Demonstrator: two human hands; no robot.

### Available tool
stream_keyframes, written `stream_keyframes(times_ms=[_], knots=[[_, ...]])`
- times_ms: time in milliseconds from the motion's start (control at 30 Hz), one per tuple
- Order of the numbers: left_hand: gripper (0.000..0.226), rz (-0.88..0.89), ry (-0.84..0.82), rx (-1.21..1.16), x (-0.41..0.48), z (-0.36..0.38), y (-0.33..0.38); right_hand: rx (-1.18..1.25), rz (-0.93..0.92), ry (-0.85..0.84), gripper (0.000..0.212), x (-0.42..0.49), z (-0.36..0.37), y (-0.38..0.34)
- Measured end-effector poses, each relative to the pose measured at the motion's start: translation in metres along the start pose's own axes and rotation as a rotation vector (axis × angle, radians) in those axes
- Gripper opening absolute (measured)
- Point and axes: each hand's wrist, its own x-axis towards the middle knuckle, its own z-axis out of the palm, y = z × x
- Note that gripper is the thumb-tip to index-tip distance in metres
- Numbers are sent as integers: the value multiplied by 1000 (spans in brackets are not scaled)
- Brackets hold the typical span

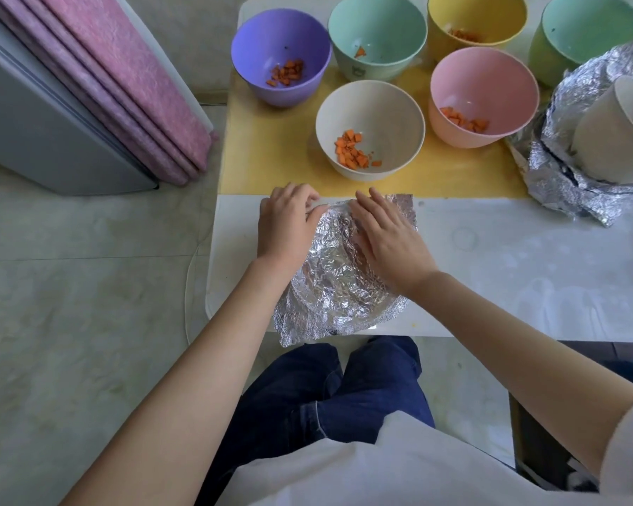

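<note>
Both hands are on the foil sheet (338,286), which lies crumpled at the near edge of the table (527,250), its front corner hanging just over the lip above the person's knees. The right hand (388,239) lies flat on it, fingers straight and close together, pressing down across the middle. The left hand (287,224) sits at the far left corner with its fingers curled under, and they look to be pinching the sheet's edge to hold it taut. It reads as a smoothing job, and only partly done: the sheet is spread open but heavily wrinkled, with a round crease in it like a bowl's rim. Beyond it, on the yellow mat (271,169), the bowls stand open: the cream bowl (370,104), purple bowl (282,42), pink bowl (485,78) and yellow bowl (477,16) each hold carrot pieces (351,151), and the green bowl (377,27) holds just a scrap. None of them has a cover. Off to the right a white bowl (618,140) lies tipped in a nest of loose foil (563,177). If covering is the aim, nearly everything is left: flatten this sheet, lift it, and cap a bowl.
</note>
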Motion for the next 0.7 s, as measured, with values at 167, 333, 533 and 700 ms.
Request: stream_keyframes(times_ms=[167, 333, 533, 700], knots=[[23, 248, 106, 103, -33, 0, 16, -16, 49, -50, 50, -1, 5, -2], [53, 159, -298, 254, -48, 12, 18, -20, 44, -58, 51, 0, 5, -2], [45, 115, -122, 17, -44, 14, 10, 314, 187, 30, 39, 1, 1, -1], [40, 132, 9, -24, -36, 14, 7, 550, 354, 40, 33, 6, -8, 2]])
